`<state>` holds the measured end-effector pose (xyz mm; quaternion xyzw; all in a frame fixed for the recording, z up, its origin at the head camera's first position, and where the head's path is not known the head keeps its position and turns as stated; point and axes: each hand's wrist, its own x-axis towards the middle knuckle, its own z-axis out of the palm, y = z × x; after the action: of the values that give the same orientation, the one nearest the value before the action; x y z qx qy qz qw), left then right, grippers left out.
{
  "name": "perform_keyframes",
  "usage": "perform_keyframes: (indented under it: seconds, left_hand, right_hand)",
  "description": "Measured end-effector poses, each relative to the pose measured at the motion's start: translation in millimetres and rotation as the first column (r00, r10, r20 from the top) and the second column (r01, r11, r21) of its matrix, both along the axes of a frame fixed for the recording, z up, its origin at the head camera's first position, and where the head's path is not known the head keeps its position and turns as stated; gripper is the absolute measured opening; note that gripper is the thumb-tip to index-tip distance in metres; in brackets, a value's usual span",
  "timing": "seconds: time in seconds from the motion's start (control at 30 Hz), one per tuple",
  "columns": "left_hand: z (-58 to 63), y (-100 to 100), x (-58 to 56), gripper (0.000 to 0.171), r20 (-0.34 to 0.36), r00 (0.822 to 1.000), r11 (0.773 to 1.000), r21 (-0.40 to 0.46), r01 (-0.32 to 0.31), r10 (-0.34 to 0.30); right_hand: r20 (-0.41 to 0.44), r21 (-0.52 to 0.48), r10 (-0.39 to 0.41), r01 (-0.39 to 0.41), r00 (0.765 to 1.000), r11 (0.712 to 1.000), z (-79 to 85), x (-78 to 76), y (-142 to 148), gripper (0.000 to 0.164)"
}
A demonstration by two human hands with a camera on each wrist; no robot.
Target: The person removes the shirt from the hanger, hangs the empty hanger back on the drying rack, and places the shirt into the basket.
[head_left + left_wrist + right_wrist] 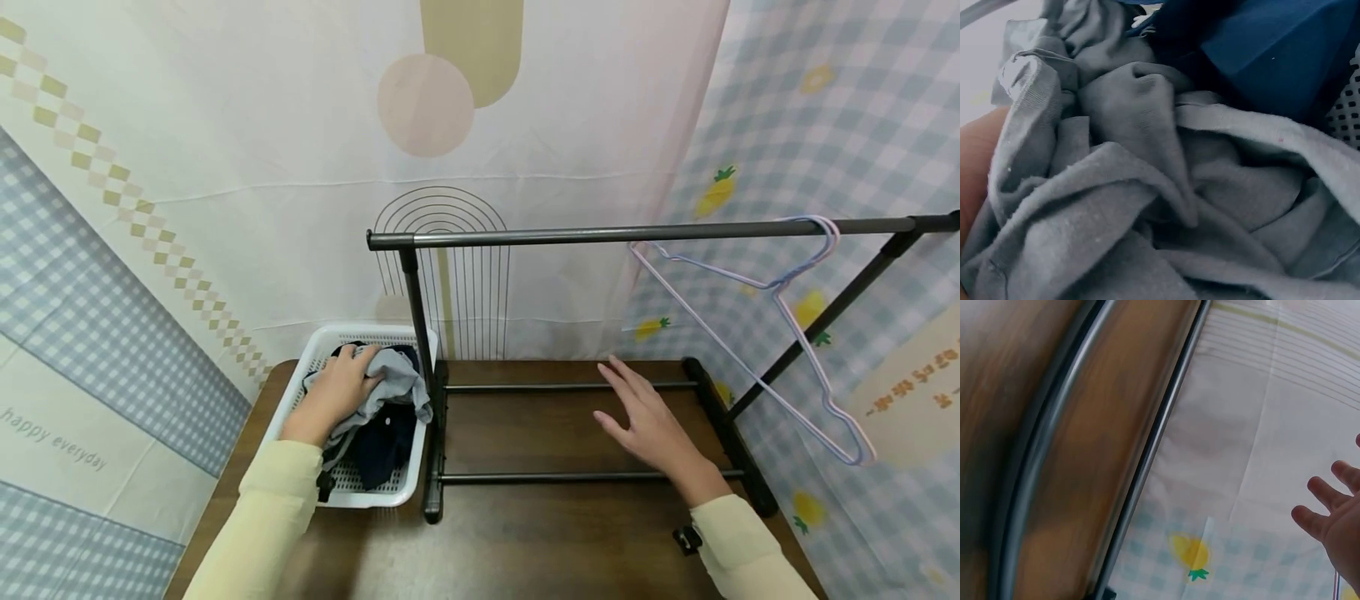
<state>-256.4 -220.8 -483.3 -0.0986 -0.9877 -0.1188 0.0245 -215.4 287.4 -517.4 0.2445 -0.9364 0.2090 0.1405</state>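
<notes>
My left hand (342,390) is in a white basket (365,500), gripping a bunched grey garment (397,379) with the fingers curled over it. In the left wrist view, the folds of the grey cloth (1122,187) fill most of the picture, and only an edge of the hand (979,169) shows at the left. Beneath and beside it lies dark navy clothing (384,446). Over the base of a black clothes rack (540,237), my right hand (643,417) is in the air with fingers spread, holding nothing; the right wrist view shows its fingertips apart.
Pale pink and blue hangers (783,321) hang near the right end of the rack's top bar. The rack's left post stands right beside the basket. Two lower rails (555,478) cross just above the brown table (510,550). Patterned cloth (300,208) surrounds the table.
</notes>
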Motion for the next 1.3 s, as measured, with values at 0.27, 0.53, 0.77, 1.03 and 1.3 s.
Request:
perform_keyframes:
  seconds: [0.27,0.53,0.77,1.03,1.3]
  left_hand:
    - [-28.8,-2.9,-16.4,0.061,0.203,0.974,0.991,0.071,-0.114,0.098]
    - [-53.1,5.6,-22.2,0.068,0.318,0.93,0.977,0.039,-0.209,0.186]
    - [-62.6,13.1,-20.2,0.078,0.443,0.87,0.969,0.018,-0.248,0.214]
    - [-68.5,13.7,-22.1,0.079,0.504,0.837,0.965,0.022,-0.26,0.214]
    - [-60.7,15.6,-20.2,0.08,0.408,0.891,0.97,0.044,-0.238,0.2]
  right_hand:
    - [-0.111,0.17,-0.031,0.05,0.993,0.984,-12.5,-9.4,8.2,0.084]
    - [-0.081,0.238,-0.128,0.143,0.989,0.961,-23.9,-7.7,13.1,0.082]
    - [-0.025,0.233,-0.156,0.157,0.987,0.96,-35.7,-4.1,15.3,0.08]
    - [0.008,0.231,-0.175,0.168,0.985,0.958,-36.4,-1.1,16.4,0.08]
    - [0.02,0.236,-0.172,0.163,0.985,0.958,-36.7,2.9,18.0,0.081]
